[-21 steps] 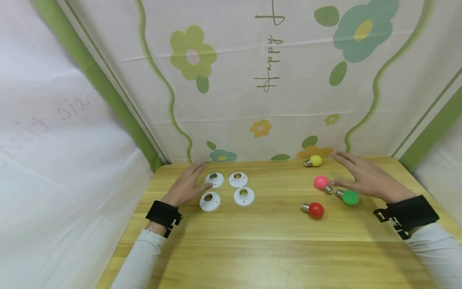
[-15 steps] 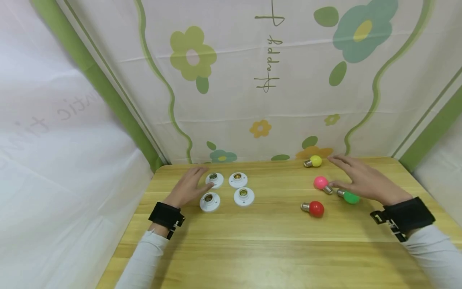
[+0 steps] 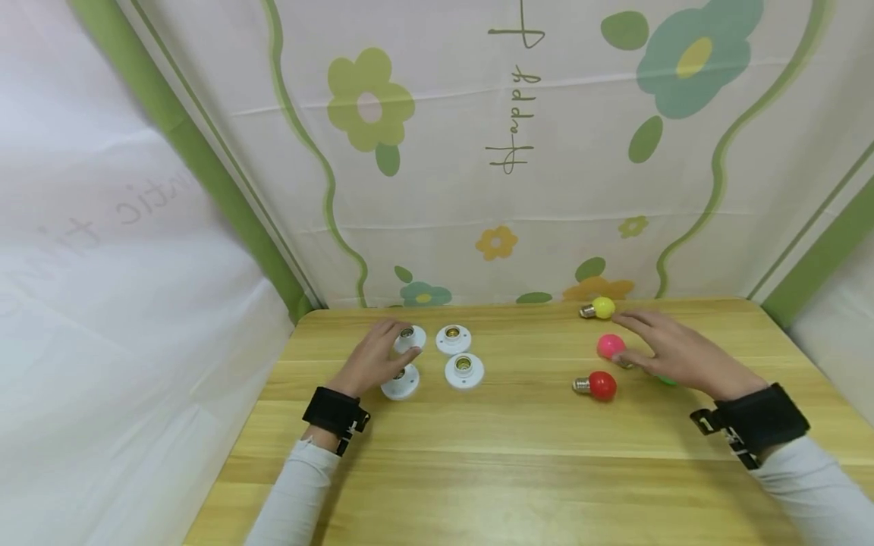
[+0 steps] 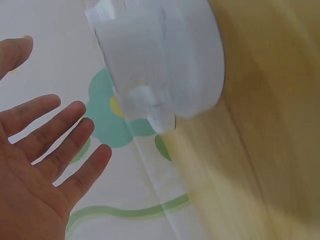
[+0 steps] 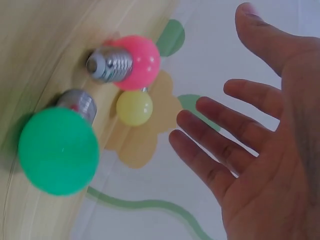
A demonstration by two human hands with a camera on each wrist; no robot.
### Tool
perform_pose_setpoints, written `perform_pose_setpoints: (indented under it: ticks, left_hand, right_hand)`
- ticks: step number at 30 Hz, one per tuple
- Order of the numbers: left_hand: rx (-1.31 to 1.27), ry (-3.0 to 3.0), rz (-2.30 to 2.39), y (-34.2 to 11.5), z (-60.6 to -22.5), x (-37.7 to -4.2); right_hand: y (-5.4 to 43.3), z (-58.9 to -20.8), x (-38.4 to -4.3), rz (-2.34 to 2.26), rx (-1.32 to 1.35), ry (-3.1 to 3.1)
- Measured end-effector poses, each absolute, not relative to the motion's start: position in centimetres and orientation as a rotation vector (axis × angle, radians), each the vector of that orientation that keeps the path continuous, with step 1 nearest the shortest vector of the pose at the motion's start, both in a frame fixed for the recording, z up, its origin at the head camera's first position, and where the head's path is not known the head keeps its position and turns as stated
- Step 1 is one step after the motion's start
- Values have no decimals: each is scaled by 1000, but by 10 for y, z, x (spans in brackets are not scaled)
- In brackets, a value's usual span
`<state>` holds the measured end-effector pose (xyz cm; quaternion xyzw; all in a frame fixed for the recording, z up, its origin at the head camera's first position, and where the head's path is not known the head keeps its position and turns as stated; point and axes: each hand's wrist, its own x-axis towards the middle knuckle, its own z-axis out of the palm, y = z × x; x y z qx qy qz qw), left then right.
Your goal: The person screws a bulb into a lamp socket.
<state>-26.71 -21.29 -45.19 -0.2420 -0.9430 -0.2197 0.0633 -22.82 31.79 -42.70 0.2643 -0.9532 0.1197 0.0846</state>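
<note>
My left hand [image 3: 374, 356] hovers over the left-hand white lamp sockets, its fingers relaxed and holding nothing. It partly covers the back-left socket [image 3: 416, 343] and the front-left socket [image 3: 403, 388]. To their right sit two more, a back socket [image 3: 454, 340] and a front socket [image 3: 464, 376]. In the left wrist view one socket [image 4: 165, 60] looms close beyond the spread fingers. My right hand [image 3: 683, 355], also relaxed and bare, is above the pink bulb [image 3: 609, 346] and the green bulb [image 5: 59, 150], which it mostly hides in the head view. Near its fingertips lies the yellow bulb [image 3: 604, 307].
A red bulb [image 3: 602, 386] lies on the wooden table [image 3: 478, 470], in front of the pink one. Behind the table's back edge hangs a flowered white curtain [image 3: 437, 182]. Another white cloth [image 3: 123, 341] hangs along the left side.
My left hand has moved right, further over the left sockets. The right hand has come left and nearer, covering more of the green bulb. The red bulb has rolled slightly toward the back.
</note>
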Motion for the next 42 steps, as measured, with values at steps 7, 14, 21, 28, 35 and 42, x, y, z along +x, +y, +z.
perform_pose_setpoints:
  ticks: [7,14,21,28,35,42]
  left_hand:
    - [-736,-2836,-709,-202,-457,-259]
    - [-752,-2841,-748,-192,-463,-253]
    - [-729,-2857,-793,-178,-467,-250]
    - [-779,-2873,-904,-167,-469,-250]
    - [-788,-2960,-982,-156,-470,-249]
    - [-868,-2968,-972,-145,-473,-253]
  right_hand:
    - [301,-428,-223,367,815,-2856]
    - [290,-435,-216,357,857,-2853]
    - [283,-442,-212,384,881,-2868]
    - [278,-452,-207,434,882,-2897]
    - [274,-461,-205,403,891,-2903]
    - [272,-464,-202,449,875,-2944]
